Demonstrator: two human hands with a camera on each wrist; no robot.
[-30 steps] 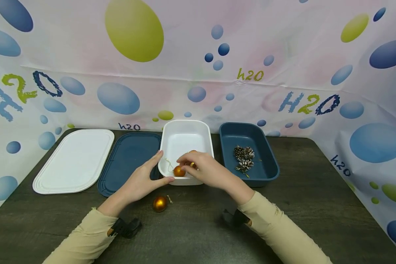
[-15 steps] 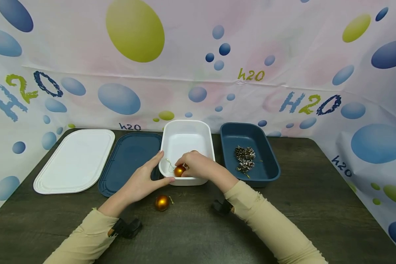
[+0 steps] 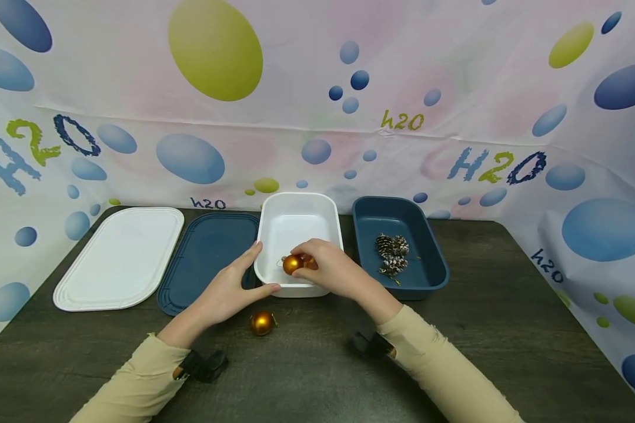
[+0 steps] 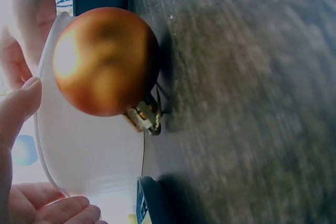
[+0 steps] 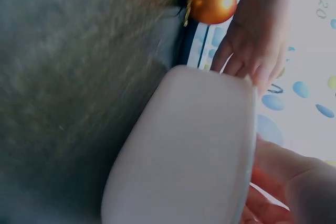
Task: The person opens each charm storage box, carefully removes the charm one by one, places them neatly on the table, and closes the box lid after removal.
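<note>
In the head view, my right hand is inside the white container and pinches an orange-gold Christmas ball with thumb and fingers. Another orange ball shows partly behind these fingers. My left hand rests at the container's front left corner, its thumb along the front rim and its other fingers against the left side. One more Christmas ball lies on the table in front; the left wrist view has this ball close up, with its metal cap and cord. The container wall hides the right fingertips in the right wrist view.
A dark blue container with several frosted pine cones stands to the right. On the left lie a white lid and a dark blue lid. A printed cloth hangs behind the dark table.
My right hand has taken hold of a ball in the white container and moved it slightly up and right. The left hand stays at the container's corner. The ball on the table has shifted slightly.
</note>
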